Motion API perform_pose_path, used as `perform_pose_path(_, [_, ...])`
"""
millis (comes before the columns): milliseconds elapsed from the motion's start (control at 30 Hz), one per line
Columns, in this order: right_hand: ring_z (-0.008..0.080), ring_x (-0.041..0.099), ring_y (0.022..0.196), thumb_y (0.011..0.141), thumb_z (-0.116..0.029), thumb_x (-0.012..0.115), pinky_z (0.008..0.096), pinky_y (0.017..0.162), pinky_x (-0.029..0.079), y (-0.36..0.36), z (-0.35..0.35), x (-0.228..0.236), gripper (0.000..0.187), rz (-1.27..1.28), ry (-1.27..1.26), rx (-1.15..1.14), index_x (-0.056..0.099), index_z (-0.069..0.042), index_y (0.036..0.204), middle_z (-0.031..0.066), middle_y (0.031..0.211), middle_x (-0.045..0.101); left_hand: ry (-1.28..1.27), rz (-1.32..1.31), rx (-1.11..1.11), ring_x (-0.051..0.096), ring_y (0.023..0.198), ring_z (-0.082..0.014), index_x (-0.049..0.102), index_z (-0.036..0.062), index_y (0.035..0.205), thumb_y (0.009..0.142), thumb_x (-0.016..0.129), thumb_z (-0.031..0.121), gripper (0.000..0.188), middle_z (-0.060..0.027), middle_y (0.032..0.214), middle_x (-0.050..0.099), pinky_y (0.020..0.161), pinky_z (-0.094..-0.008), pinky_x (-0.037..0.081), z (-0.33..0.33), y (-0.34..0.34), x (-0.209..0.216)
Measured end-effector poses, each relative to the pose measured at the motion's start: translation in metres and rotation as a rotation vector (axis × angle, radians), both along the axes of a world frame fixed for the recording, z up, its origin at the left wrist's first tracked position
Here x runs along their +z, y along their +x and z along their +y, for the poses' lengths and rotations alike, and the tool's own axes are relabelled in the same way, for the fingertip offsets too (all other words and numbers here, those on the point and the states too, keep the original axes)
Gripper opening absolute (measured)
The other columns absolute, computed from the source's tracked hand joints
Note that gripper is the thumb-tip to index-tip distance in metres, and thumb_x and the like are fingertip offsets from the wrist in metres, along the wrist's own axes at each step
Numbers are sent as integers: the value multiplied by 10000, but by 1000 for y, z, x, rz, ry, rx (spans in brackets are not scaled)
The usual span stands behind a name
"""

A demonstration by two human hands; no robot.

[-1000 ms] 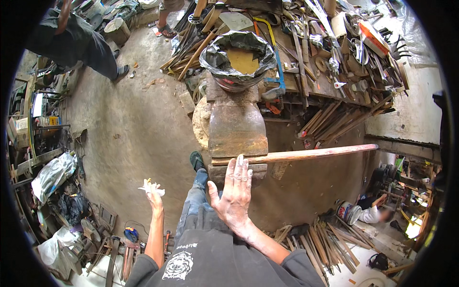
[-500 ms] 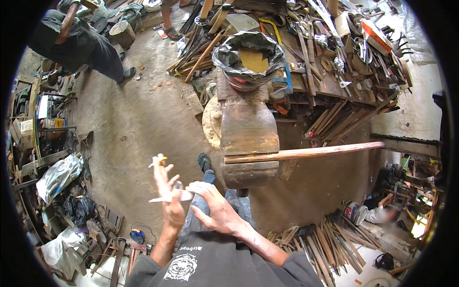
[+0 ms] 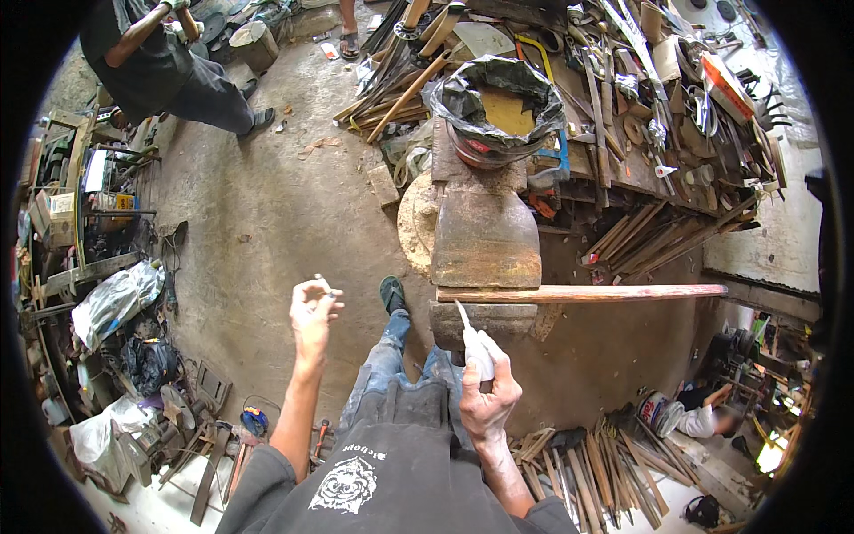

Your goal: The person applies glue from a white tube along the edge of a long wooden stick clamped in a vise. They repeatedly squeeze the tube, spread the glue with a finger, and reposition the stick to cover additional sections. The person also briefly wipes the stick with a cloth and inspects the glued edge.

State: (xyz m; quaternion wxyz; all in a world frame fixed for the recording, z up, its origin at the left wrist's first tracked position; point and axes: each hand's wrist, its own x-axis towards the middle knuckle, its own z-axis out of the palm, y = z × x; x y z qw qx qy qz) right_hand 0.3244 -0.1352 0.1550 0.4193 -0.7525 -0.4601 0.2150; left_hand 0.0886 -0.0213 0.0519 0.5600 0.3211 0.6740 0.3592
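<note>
My right hand (image 3: 491, 392) grips a white squeeze bottle (image 3: 479, 358) with a long thin nozzle. The nozzle tip points up, just below the near edge of a long reddish wooden strip (image 3: 614, 294). That strip lies across a worn, rounded wooden block (image 3: 485, 245), its left end on the block and its right end reaching out past it. To the left, over the floor, my left hand (image 3: 315, 319) is raised with curled fingers; a small pale thing shows at the fingertips, too small to make out.
Behind the block stands a bucket lined with black plastic (image 3: 449, 89), holding something yellowish. A bench piled with wood and tools (image 3: 640, 151) fills the far right. Wooden sticks (image 3: 596, 472) lie near right. A person (image 3: 209, 89) stands far left; cluttered shelves (image 3: 80, 222) line the left.
My hands have moved apart. The right now holds the white bottle up by the wooden strip; the left has drawn away from it. The view has shifted, and the person at far left shows more.
</note>
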Motion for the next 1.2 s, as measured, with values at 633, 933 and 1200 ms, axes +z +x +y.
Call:
perform_pose_path(633, [288,718,859,903,-138,648,354,760,565,-10,18,9,330,4,-45,6,613,34,1182,190,993,706,-275,99,176,670,675,-137,464,52,1284,933,600,65,376,-122,989,742,600,-260,482,-55,-91,-102])
perform_pose_path(933, [268,714,842,908,-139,656,351,746,561,-8,18,8,327,8,-43,-2,613,28,1186,179,969,702,-231,115,142,676,660,-140,452,48,1278,933,585,56,370,-137,989,746,594,-263,492,-58,-85,-109])
perform_pose_path(1200, [260,717,817,912,-159,666,349,725,563,-9,14,8,332,-43,-35,-84,616,22,1186,164,973,706,-268,124,179,676,649,-149,463,61,1202,926,594,63,305,-135,973,746,593,-269,490,-66,-86,-116])
